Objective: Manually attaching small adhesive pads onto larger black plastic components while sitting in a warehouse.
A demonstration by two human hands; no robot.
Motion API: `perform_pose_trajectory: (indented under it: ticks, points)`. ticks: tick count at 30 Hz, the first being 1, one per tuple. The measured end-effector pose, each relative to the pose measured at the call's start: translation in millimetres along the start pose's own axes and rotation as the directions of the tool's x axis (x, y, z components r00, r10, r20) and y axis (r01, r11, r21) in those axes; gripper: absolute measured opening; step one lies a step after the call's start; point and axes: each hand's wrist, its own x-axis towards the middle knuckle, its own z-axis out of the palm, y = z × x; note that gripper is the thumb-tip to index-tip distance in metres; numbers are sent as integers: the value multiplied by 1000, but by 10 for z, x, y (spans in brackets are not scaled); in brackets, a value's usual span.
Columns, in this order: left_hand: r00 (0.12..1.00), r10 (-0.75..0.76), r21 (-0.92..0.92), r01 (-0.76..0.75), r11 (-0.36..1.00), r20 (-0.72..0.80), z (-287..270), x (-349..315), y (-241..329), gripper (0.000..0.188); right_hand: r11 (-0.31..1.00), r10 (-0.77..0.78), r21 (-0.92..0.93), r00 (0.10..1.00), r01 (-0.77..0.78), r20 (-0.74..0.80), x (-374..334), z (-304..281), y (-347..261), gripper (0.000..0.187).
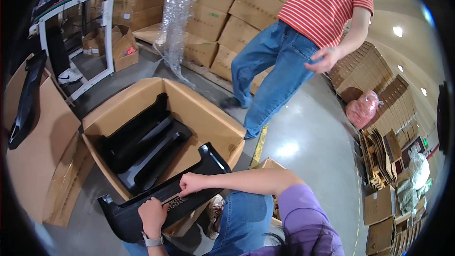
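A long black plastic panel (pixel 199 165) with upturned ends lies slanted across my lap, beside an open carton. On its near face, a narrow pale strip (pixel 171 198) runs between my two hands, next to a cluster of small ring shapes. My left hand (pixel 152 214), with a watch on its wrist, is closed at the strip's left end. The other end is pinched by my right hand (pixel 190 183), its fingers pressed down against the panel. Whether the strip is tape or a backing cannot be made out.
The open carton (pixel 204 104) in front holds several black panels (pixel 156 147). Another black part (pixel 29 95) rests on cardboard at left. A co-worker in a striped shirt (pixel 327 7) stands ahead. Stacked cartons (pixel 213 0) line the back; a white metal frame (pixel 109 33) stands far left.
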Motion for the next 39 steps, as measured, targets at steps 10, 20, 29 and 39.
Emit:
perform_pose_trajectory:
  ticks: [10,20,29,39]
  points:
    - [995,21,-79,-29,996,-93,3,-2,29,33,690,184,664,957,-287,223,-202,-287,-347,16]
    - [986,33,-973,-166,161,-163,-345,21,124,24,431,-62,880,980,197,-189,-477,-427,-1425,6]
    - [995,54,-959,-71,-275,-89,-379,-93,257,14,810,-48,509,897,293,-440,-404,-189,-1645,8]
    - [997,-14,-915,-69,-398,-69,-399,-36,225,17,836,-179,362,830,411,-529,-275,-126,-1500,12]
